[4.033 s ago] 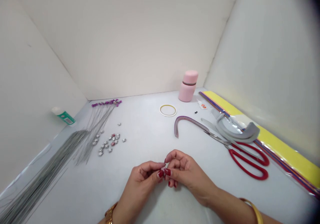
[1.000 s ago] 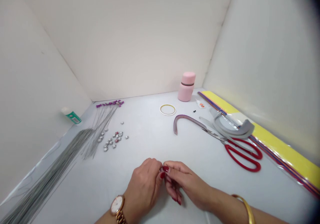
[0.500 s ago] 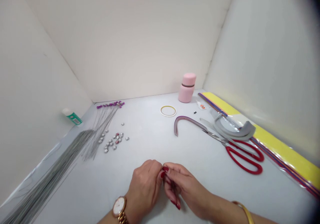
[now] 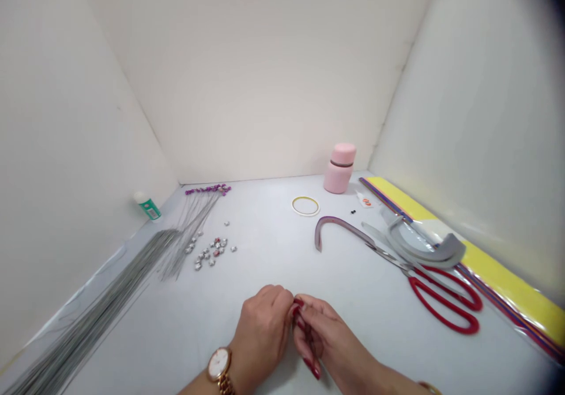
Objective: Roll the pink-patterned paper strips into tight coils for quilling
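Note:
My left hand (image 4: 263, 327), with a gold watch (image 4: 219, 364) on its wrist, is closed with its fingertips meeting those of my right hand. The thumb and index finger of my right hand (image 4: 324, 330) are pinched together, its other fingers curled below. Whatever lies between the fingertips is hidden or too small to make out. Beyond the hands, to the left, small silver folded stars (image 4: 207, 256) are scattered, a couple of them pinkish. On the right lie red-handled scissors (image 4: 441, 298) and a curled greyish-purple paper strip (image 4: 339, 223).
A bundle of grey wires (image 4: 110, 295) runs along the left. Purple-tipped wires (image 4: 207, 190) lie at the back left near a green-and-white tube (image 4: 150, 208). Further right are a tape ring (image 4: 305, 214), a pink flask (image 4: 339, 174), a glue tube (image 4: 364, 199) and yellow sheets (image 4: 498, 268).
The view has shifted, so everything sits slightly lower and further right. Both hands stay pressed together at the fingertips, with only slight finger movement.

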Tool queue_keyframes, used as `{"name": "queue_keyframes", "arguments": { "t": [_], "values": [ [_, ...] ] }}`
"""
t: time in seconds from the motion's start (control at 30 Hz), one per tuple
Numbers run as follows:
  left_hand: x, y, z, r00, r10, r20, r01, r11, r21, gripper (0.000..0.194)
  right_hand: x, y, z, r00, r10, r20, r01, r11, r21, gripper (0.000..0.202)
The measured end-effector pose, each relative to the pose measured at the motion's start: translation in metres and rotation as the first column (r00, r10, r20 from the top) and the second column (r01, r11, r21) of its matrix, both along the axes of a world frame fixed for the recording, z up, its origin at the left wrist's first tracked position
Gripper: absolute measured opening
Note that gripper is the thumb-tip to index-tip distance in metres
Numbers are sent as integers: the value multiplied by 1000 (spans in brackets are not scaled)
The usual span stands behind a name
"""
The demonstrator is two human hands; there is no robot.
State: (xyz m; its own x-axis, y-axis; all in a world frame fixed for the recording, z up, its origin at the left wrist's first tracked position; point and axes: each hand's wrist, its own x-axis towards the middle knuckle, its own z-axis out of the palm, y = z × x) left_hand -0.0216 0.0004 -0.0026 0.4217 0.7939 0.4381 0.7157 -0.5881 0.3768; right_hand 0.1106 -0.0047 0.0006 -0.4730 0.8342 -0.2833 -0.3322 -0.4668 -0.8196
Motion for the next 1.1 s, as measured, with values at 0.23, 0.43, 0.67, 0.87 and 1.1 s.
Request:
{"name": "queue_keyframes", "arguments": {
  "t": [0.23,0.43,0.67,0.87,1.1],
  "values": [
    [5,0,-3,997,64,-48,-62,997,34,20,-6,-3,-7,998,-62,-8,62,997,37,28],
    [7,2,-3,995,83,-49,-84,996,-26,22,-2,-2,-2,995,-54,83,48,996,78,27],
    [5,-4,5,998,61,-19,-62,996,-71,26,12,2,1,973,73,218,-115,976,185,28],
    [14,-13,11,985,166,48,-162,984,-78,30,16,-6,8,889,-159,430,-128,815,566,29],
    [21,-15,7,960,219,176,-197,972,-131,30,12,-7,0,836,-217,503,-170,770,615,29]
  ]
}}
